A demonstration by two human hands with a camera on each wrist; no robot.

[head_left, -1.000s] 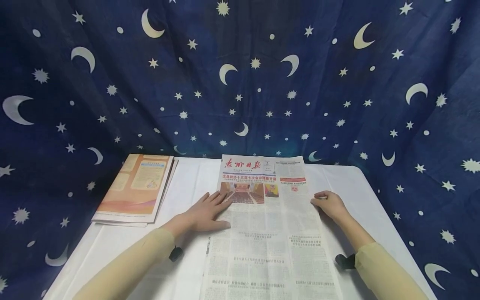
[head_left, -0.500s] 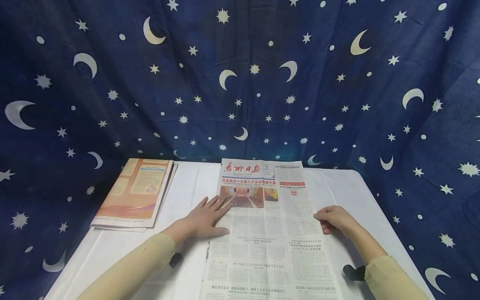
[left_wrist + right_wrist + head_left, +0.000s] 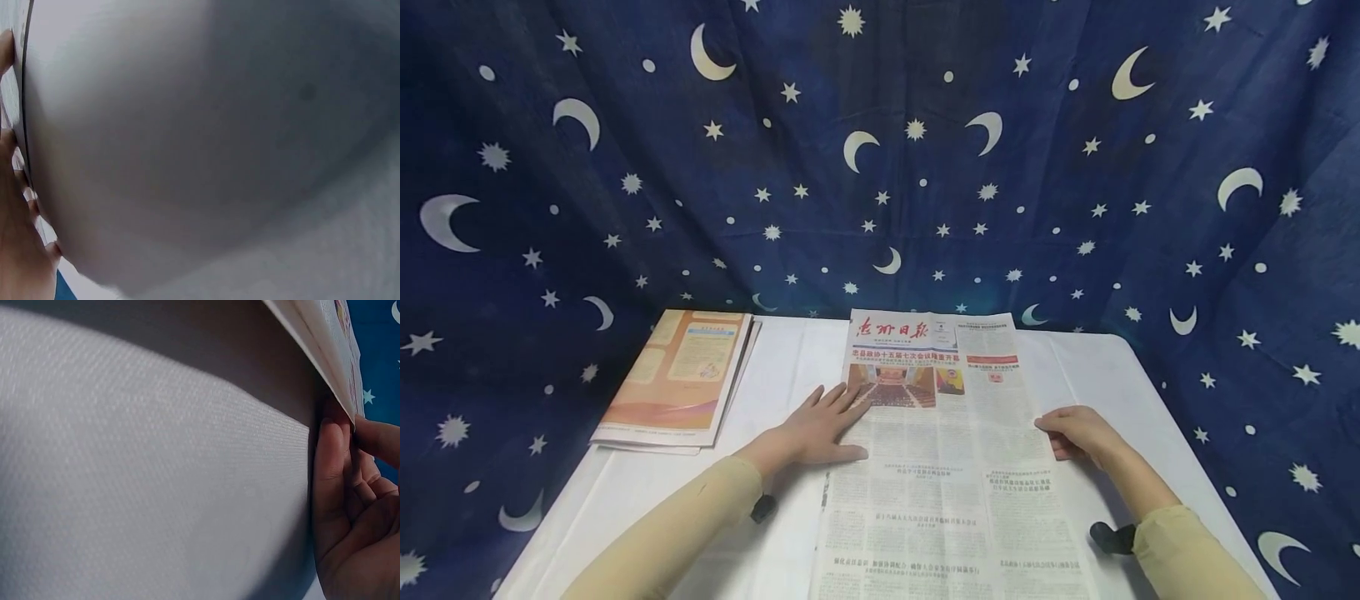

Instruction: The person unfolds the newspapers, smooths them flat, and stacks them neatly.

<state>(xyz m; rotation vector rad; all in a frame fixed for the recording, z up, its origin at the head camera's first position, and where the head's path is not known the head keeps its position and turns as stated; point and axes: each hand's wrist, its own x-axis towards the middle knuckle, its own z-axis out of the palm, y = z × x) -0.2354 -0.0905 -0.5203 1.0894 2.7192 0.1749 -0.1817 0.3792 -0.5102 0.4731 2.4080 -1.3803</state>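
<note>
A newspaper (image 3: 940,467) with a red masthead and a colour photo lies lengthwise on the white-covered table, its near end cut off by the bottom of the head view. My left hand (image 3: 822,432) rests on the paper's left edge, fingers spread beside the photo; in the left wrist view the fingers (image 3: 22,250) show only at the far left. At the right edge, my right hand (image 3: 1081,432) pinches the paper between thumb and fingers. The right wrist view shows that edge (image 3: 319,369) slightly raised off the cloth, with fingertips tucked beneath it.
A folded stack of orange-printed papers (image 3: 670,379) lies at the table's back left. White cloth (image 3: 1097,367) covers the table. A dark blue curtain (image 3: 880,167) with moons and stars hangs right behind its far edge.
My right hand has slid nearer to me along the newspaper's right edge, its fingers turning under that edge. My left hand stays in place on the paper.
</note>
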